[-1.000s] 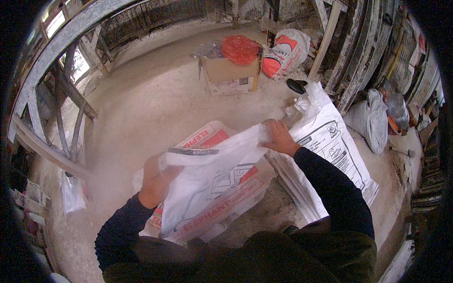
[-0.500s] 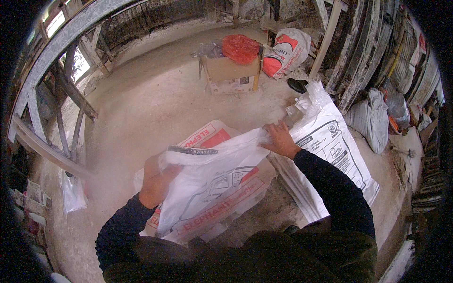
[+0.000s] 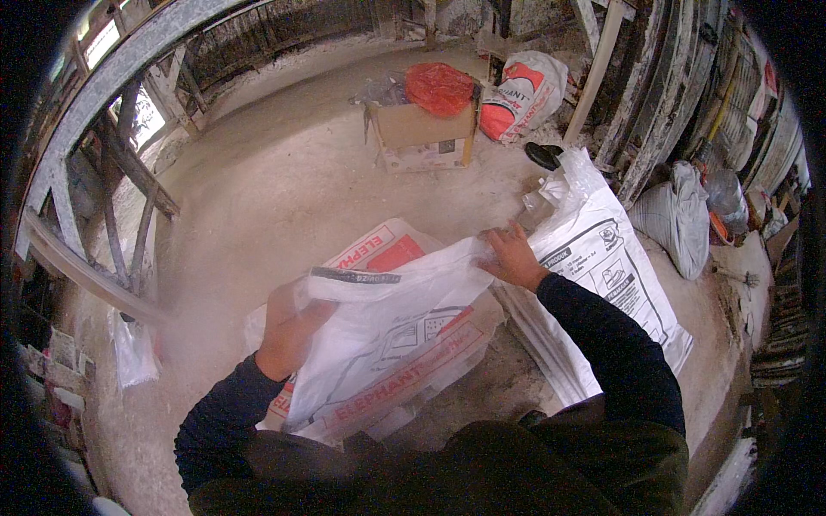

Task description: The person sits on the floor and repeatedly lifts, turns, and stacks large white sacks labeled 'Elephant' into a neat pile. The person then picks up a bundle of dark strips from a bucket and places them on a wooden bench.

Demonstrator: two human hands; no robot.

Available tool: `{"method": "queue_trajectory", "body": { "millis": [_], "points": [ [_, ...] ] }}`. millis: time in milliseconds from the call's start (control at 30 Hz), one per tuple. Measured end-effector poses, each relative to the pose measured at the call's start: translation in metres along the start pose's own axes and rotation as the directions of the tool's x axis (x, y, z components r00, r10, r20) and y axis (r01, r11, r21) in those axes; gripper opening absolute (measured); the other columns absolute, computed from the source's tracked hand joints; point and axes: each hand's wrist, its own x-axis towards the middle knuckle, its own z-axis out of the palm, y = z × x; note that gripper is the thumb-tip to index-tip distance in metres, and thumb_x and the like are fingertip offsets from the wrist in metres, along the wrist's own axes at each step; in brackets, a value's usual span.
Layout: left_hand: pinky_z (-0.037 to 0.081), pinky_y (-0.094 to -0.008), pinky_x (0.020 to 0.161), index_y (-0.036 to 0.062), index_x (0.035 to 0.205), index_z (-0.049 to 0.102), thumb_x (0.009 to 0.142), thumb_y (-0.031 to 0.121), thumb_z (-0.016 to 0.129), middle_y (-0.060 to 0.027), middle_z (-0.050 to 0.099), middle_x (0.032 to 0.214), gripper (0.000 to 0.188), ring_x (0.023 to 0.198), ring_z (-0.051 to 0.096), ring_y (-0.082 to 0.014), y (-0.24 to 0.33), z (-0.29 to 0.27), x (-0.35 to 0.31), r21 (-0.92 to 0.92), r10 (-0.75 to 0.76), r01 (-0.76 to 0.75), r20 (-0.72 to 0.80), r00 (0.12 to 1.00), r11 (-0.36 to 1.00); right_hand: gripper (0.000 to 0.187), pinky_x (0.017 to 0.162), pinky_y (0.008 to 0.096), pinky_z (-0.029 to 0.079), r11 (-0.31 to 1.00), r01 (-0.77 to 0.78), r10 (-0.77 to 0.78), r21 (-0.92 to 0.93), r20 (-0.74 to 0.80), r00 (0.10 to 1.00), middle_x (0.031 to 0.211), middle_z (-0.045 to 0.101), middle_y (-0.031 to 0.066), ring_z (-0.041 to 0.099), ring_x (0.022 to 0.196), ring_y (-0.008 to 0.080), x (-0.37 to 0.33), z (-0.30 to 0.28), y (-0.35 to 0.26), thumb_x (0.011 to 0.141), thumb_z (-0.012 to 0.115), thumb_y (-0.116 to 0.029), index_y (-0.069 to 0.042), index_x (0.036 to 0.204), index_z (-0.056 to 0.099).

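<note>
A limp white plastic sack (image 3: 370, 344) with red and black print is stretched between my hands, its top edge folded over with a dark printed strip. My left hand (image 3: 291, 325) is closed on the left end of that edge; haze blurs it and the sack covers some fingertips. At the right corner, my right hand (image 3: 509, 258) pinches the sack with bent fingers. Beneath it lies another white and red sack (image 3: 379, 245), mostly covered. Beside my right forearm, a large white sack (image 3: 602, 267) with black print lies on the floor.
Farther off stands a cardboard box (image 3: 417, 133) topped with a red plastic bag (image 3: 439, 89). Behind it leans a red and white sack (image 3: 525, 95). A dark sandal (image 3: 543, 156) lies nearby. Wooden posts and a grey sack (image 3: 675, 219) line the right; a metal frame (image 3: 52, 163) curves along the left.
My left hand and the folded edge of the sack have shifted very slightly to the right. My right hand keeps its grip in nearly the same place.
</note>
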Motion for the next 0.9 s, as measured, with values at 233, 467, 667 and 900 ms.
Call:
{"method": "queue_trajectory", "body": {
  "millis": [233,467,667,900],
  "points": [
    [0.040,-0.0341,0.081,-0.0034,0.101,0.055,0.072,0.016,0.062,-0.0166,0.058,0.096,0.036,0.088,0.054,-0.0250,-0.028,-0.004,-0.004,0.205,0.013,-0.007,-0.026,1.000,0.979,0.045,0.099,0.0524,0.016,0.990,0.057,-0.035,0.129,-0.167,0.985,0.109,0.051,0.0111,0.044,0.108,0.0283,0.006,0.002,-0.031,0.072,0.063,-0.035,-0.009,0.106,0.050],
    [0.040,-0.0349,0.079,-0.0009,0.103,0.056,0.074,0.023,0.059,-0.0162,0.056,0.100,0.038,0.091,0.052,-0.0266,-0.032,-0.052,-0.001,0.874,0.263,-0.262,0.162,0.951,0.409,0.031,0.099,0.0508,0.020,0.981,0.189,-0.196,-0.050,-0.215,0.957,0.103,0.054,0.0083,0.049,0.103,0.0227,0.019,-0.007,-0.037,0.072,0.061,-0.026,-0.010,0.097,0.053],
    [0.038,-0.0350,0.080,0.0017,0.108,0.052,0.078,0.030,0.058,-0.0146,0.055,0.100,0.042,0.091,0.050,-0.0257,0.007,-0.113,0.084,0.545,0.048,0.144,-0.323,0.945,0.826,0.031,0.094,0.0449,0.030,0.977,0.191,-0.210,-0.094,-0.273,0.939,0.092,0.058,0.0110,0.056,0.090,0.0246,0.049,-0.096,-0.056,0.073,0.059,-0.022,-0.009,0.098,0.048],
    [0.025,-0.0391,0.098,0.0055,0.122,0.041,0.073,0.016,0.061,-0.0158,0.040,0.124,0.054,0.118,0.033,-0.0304,0.059,-0.065,0.053,0.975,0.712,-0.125,-0.043,0.700,0.182,0.035,0.064,0.0480,0.044,0.959,-0.227,0.261,0.170,-0.216,0.941,0.076,0.057,0.0219,0.057,0.075,0.0379,0.064,-0.143,-0.078,0.077,0.054,-0.022,-0.007,0.106,0.040]
  ]
}}
